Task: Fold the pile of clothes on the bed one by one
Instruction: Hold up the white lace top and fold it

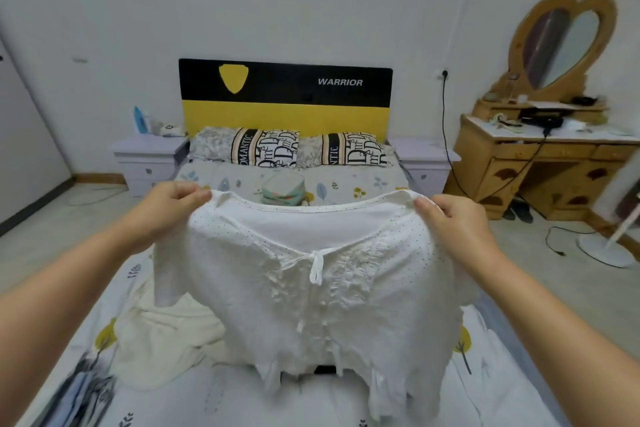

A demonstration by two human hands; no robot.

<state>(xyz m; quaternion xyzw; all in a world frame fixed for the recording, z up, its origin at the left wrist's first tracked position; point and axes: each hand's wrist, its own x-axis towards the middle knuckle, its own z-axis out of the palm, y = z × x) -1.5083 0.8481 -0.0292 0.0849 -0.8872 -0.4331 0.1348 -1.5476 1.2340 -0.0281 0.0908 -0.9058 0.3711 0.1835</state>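
Observation:
A white dotted blouse (311, 295) with a tie bow at the chest hangs spread in the air over the bed (485, 385). My left hand (173, 208) pinches its left shoulder and my right hand (453, 225) pinches its right shoulder. The blouse's hem dangles just above the sheet. A crumpled cream garment (162, 340) lies on the bed at the lower left, partly hidden behind the blouse. Beyond the blouse, near the pillows, sits a small stack of folded clothes (283, 189). Something dark peeks out under the hem.
Two patterned pillows (263, 149) lean on the yellow-black headboard (284, 97). White nightstands (149, 156) flank the bed. A wooden dressing table (540, 163) with a heart-shaped mirror stands right, with a fan base (604, 250) and cables on the floor.

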